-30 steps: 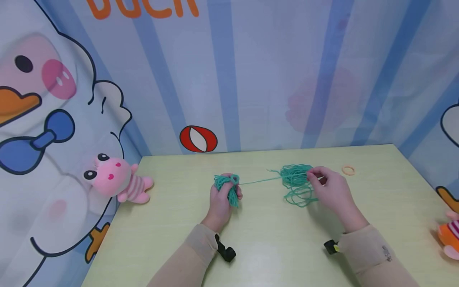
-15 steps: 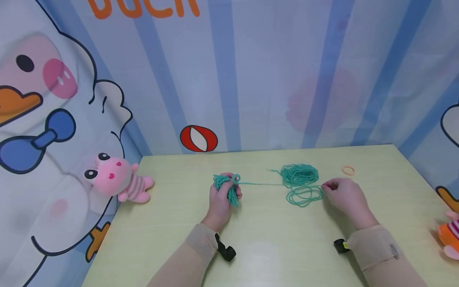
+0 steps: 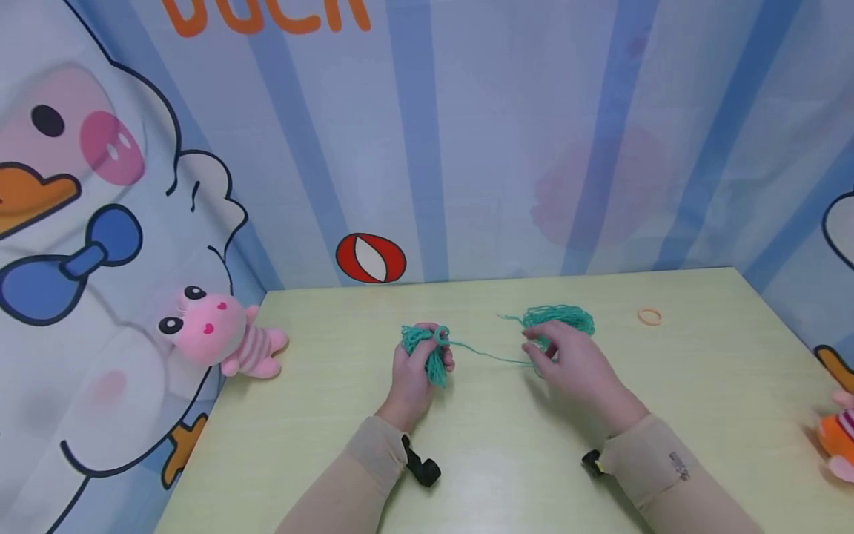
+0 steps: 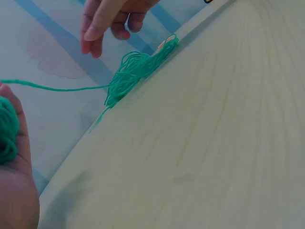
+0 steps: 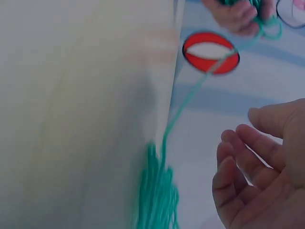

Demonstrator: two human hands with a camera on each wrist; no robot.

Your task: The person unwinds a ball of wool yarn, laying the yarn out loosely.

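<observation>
My left hand point(image 3: 411, 378) grips a small bundle of green yarn point(image 3: 435, 363), its thumb across the strands. A loop of yarn stands up at the bundle's top right. From it a single strand point(image 3: 490, 356) sags across to a loose skein of green yarn point(image 3: 567, 317) lying on the table. My right hand point(image 3: 577, 367) hovers in front of the skein and hides part of it in the head view. In the right wrist view its fingers point(image 5: 252, 162) are loosely bent, thumb apart, with nothing between them; the strand passes beside them.
An orange ring point(image 3: 649, 317) lies on the pale table point(image 3: 333, 445), right of the skein. A pink plush toy point(image 3: 220, 334) sits at the left edge, and an orange-and-pink toy point(image 3: 839, 437) at the right. A printed cloth point(image 3: 480, 148) hangs behind the table.
My right hand pulled right from the skein, released the yarn, and moved left toward the strand. The strand went from taut to sagging. My left hand has stayed in place with its bundle.
</observation>
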